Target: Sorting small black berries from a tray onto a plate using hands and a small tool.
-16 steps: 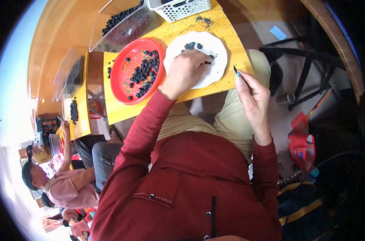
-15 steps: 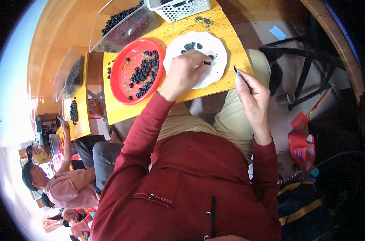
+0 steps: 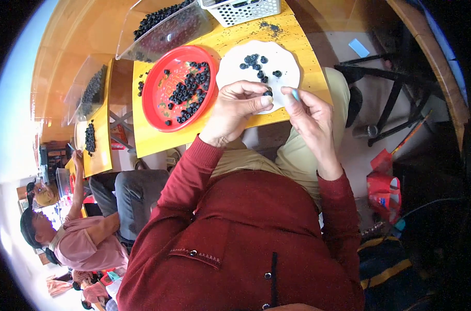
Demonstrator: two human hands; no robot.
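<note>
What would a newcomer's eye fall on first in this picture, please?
Probably the bright red plate on the yellow table, strewn with small black round pieces. Next, to its right, the scalloped white plate; at its near edge, the left hand pinches a black piece and the right hand holds a small turquoise item.

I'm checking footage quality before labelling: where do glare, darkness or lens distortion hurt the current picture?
Head view, throughout: glare washes out the left edge; the clear bin carries a bright reflection; the lower right sinks into near-black; fisheye bending bows the wooden edge at upper right; the left hand and right hand look fairly sharp.
</note>
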